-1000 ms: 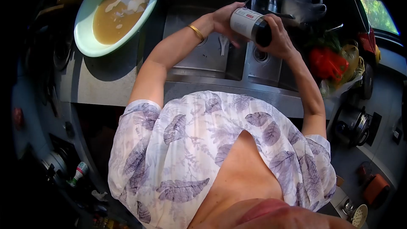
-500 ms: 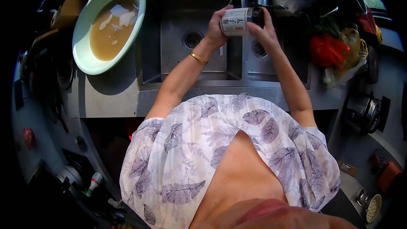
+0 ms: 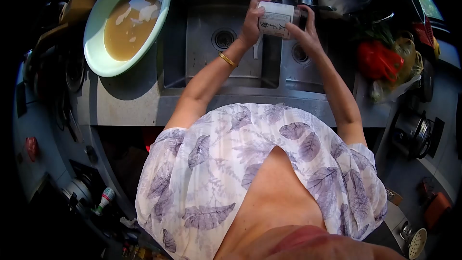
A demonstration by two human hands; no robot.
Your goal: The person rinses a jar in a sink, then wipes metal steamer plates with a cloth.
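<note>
Fingers of the left hand (image 3: 249, 25) are clasped round one end of the labelled jar (image 3: 275, 18), while those of the right hand (image 3: 312, 36) close on its dark-capped end, so I have it on its side above the double sink (image 3: 280, 70). If either grip slips on that smooth, rounded wall, I'd expect it to drop and strike the steel. I can't tell how tight the cap (image 3: 302, 19) sits; were it loose, this sideways pose could let any contents spill into the basins.
</note>
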